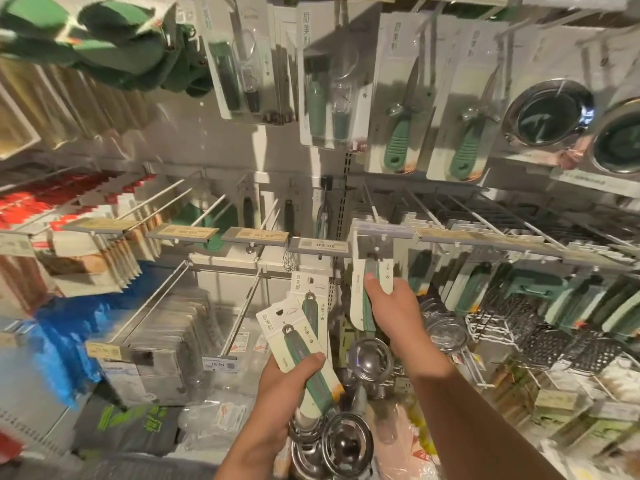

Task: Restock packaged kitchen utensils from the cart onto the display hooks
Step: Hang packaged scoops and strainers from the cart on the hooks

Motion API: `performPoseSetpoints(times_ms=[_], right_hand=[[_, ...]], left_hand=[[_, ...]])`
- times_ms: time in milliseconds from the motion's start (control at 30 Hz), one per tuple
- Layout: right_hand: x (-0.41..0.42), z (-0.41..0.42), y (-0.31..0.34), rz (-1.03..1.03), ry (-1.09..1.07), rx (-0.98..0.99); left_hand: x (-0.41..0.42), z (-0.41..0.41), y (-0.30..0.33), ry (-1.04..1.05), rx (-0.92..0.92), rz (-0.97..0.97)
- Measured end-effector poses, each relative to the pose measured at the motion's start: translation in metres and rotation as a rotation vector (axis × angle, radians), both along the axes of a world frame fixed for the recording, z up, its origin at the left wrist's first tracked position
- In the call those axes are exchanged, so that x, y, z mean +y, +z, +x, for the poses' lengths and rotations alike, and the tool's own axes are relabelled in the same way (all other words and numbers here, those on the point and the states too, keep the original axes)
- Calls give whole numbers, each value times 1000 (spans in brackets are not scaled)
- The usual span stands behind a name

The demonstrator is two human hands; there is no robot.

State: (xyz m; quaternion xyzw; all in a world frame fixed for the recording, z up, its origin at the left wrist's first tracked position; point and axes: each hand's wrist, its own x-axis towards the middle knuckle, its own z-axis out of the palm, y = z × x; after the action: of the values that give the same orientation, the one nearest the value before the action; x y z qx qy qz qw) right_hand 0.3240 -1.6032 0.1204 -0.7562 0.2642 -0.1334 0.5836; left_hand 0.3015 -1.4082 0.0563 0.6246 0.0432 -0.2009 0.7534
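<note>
Hands were both busy at the pegboard display. Left hand (277, 382) was curled around a fanned bunch of carded utensils (301, 344), thumb pressed across the front card; at least 2 cards showed, each with a green handle and a white backing card, metal heads hanging below the palm. Right hand (391, 306) pinched 1 more carded utensil (363, 282), thumb on the card face, fingers behind. Top of that card sat right at the tip of a display hook (377, 216), just under the grey price-tag holder (384, 231); couldn't tell whether the hole was on the hook. Same row to the right held more green-handled packs (519, 289). Row above carried carded green-handled knives (401, 109) and steel bowls (550, 116) at far right. Empty white hooks (204, 216) ran left of centre, with price tags (254, 236) along the front rail. Lower left hooks held clear flat packs (173, 327). Metal strainers (370, 351) sat low between the 2 forearms. Cart wasn't identifiable in view.
</note>
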Motion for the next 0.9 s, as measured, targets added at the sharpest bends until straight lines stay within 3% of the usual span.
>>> performPoseSetpoints(times_ms=[267, 433, 533, 700, 833, 900], right_hand=[[-16, 51, -3, 61, -52, 86], [-18, 52, -15, 195, -78, 116], [-9, 34, -24, 169, -69, 75], [20, -24, -32, 84, 272, 125], [37, -53, -52, -169, 432, 86], [49, -61, -54, -87, 438, 163]], left_hand=[[4, 5, -1, 33, -19, -4], [6, 11, -2, 51, -10, -12], [6, 15, -6, 41, -3, -28], [3, 22, -12, -6, -39, -38], [2, 26, -16, -29, -2, -62], [1, 26, -15, -63, 38, -99]])
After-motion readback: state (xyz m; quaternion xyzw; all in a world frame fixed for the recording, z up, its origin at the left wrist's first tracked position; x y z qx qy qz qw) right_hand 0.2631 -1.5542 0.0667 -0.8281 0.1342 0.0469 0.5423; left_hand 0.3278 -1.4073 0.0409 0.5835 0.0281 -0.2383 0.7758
